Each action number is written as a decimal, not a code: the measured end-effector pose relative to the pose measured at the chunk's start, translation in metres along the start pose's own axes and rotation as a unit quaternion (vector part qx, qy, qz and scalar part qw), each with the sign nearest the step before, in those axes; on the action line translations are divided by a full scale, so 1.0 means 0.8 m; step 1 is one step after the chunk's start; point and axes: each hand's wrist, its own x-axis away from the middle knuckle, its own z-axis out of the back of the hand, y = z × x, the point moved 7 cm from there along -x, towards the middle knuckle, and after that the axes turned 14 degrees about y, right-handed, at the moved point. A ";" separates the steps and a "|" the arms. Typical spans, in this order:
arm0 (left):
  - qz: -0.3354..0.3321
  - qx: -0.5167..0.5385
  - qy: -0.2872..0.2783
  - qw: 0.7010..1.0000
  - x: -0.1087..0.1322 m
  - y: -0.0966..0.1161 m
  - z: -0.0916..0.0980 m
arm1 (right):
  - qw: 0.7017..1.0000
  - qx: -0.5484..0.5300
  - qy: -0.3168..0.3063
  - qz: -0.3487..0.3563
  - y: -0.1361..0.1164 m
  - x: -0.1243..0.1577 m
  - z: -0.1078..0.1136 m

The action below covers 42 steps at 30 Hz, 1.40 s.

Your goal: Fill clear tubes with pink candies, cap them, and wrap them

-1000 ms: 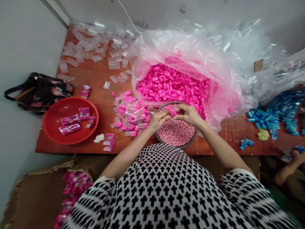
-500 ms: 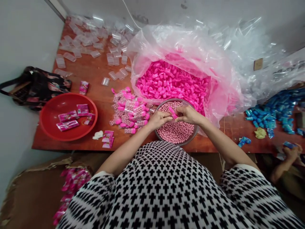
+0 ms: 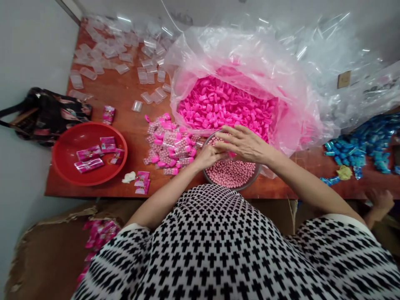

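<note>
Left hand [image 3: 208,158]: apparently pinches pink cap [image 3: 231,154], mostly hidden
Right hand [image 3: 245,143]: grip open, fingers extended
Cap step: likely pressing
Next move: needs steady support

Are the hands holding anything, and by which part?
A pink piece shows between the left hand and right hand, mostly hidden; how or where it is held cannot be told.

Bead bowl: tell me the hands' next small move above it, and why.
Likely press down what looks like a pink cap with the right hand: that hand spreads over it, the left hand sits close by, and bead-filled containers beside the bowl wear pink caps.
</note>
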 end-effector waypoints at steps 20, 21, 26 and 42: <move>0.164 0.288 0.242 0.912 0.008 -0.035 -0.003 | 0.948 0.026 0.176 -0.264 0.019 0.021 -0.077; 0.164 0.286 0.245 0.912 0.008 -0.036 -0.002 | 0.947 0.032 0.170 -0.271 0.019 0.020 -0.079; 0.154 0.274 0.244 0.917 0.006 -0.032 0.005 | 0.958 -0.004 0.148 -0.245 0.014 0.003 -0.081; -0.034 -0.120 0.406 0.906 0.066 -0.046 0.161 | 0.912 0.035 0.053 -0.405 0.050 0.099 -0.128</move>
